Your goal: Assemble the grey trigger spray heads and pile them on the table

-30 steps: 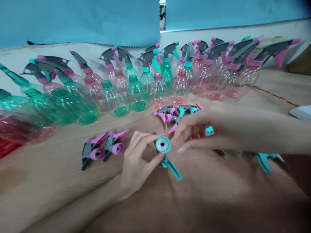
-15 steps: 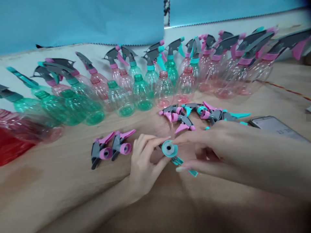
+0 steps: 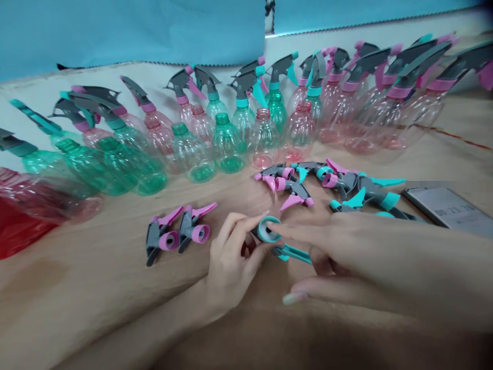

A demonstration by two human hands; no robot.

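A grey trigger spray head (image 3: pixel 264 232) with a teal collar and teal trigger is gripped in my left hand (image 3: pixel 230 254), its collar opening turned up toward me. The straight index finger of my right hand (image 3: pixel 342 254) reaches into that opening, over the pale disc inside. My right thumb stands apart below, and the other fingers curl with nothing visible in them. To the left of my left hand lie two grey spray heads with pink collars, one (image 3: pixel 162 239) beside the other (image 3: pixel 194 228).
Several loose spray heads (image 3: pixel 295 192) lie beyond my right hand, near a phone (image 3: pixel 450 208). Behind them stand clear pink and green bottles (image 3: pixel 229 151), some uncapped, others with spray heads (image 3: pixel 246 85). A red bag (image 3: pixel 23 236) lies at far left.
My right index finger has moved from the collar's edge into its opening, and the right thumb has dropped away from the teal trigger. The collar has tilted slightly.
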